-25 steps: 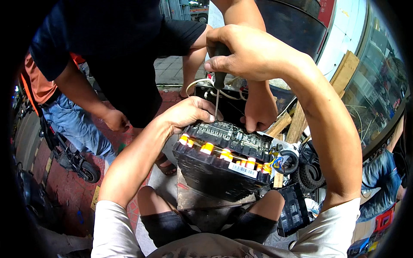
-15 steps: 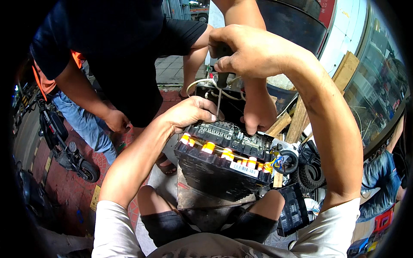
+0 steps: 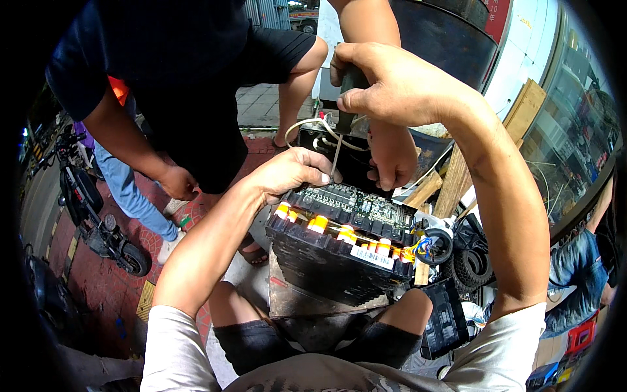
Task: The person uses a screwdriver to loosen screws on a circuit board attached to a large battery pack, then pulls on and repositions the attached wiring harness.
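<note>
A black battery pack (image 3: pixel 313 251) with orange-and-white cells along its near side stands in front of me. A green circuit board (image 3: pixel 366 209) covers its top. My right hand (image 3: pixel 405 85) is closed round the dark handle of a screwdriver (image 3: pixel 353 88), held nearly upright with its shaft down at the board's far edge. My left hand (image 3: pixel 294 171) has thumb and fingers drawn together beside the screwdriver's tip; what they pinch, if anything, is hidden. Another person's hand (image 3: pixel 392 163) hangs just past the board's far right edge.
The pack rests on a worn box-like stand (image 3: pixel 284 294). White cables (image 3: pixel 307 122) loop behind it; colourful wires (image 3: pixel 421 248) leave its right end. Wood pieces (image 3: pixel 450 183), a small tyre (image 3: pixel 471 268) and a black plastic case (image 3: pixel 444 320) lie at right. A person in dark clothes (image 3: pixel 163 85) stands opposite.
My right hand and the screwdriver have moved slightly right, with the handle leaning right. The other person's hand has drawn back from the board. My left hand stays nearly in place.
</note>
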Demonstrator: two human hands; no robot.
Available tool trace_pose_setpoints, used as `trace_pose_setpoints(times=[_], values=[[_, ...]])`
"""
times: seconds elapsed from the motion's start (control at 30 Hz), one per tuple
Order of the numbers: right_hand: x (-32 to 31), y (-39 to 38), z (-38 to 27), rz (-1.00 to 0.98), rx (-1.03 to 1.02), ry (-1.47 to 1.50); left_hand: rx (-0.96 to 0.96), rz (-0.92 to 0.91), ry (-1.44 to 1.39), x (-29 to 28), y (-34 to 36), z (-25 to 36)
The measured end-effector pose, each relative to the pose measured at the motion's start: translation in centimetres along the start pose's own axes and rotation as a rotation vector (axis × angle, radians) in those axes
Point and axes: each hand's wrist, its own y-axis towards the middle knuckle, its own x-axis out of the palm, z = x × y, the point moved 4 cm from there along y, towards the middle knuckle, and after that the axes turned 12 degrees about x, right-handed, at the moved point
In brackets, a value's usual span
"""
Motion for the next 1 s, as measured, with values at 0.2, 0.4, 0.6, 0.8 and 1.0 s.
trace_pose_setpoints(times=[0.2, 0.4, 0.6, 0.8, 1.0], values=[[0.0, 0.5, 0.1, -0.174, 0.115, -0.025, 0.01, 0.018, 0.006, 0.3, 0.0, 0.1], [0.3, 1.5, 0.4, -0.192, 0.036, 0.049, -0.007, -0.016, -0.002, 0.2, 0.1, 0.4], [-0.2, 0.9, -0.8, -0.194, 0.161, -0.018, 0.021, -0.015, -0.006, -0.1, 0.1, -0.2], [0.0, 0.0, -0.3, -0.008, 0.011, -0.011, 0.022, -0.012, -0.029, 0.0, 0.1, -0.3], [0.5, 1.0, 0.1, -0.069, 0.017, -0.034, 0.046, -0.003, -0.025, 0.1, 0.1, -0.4]])
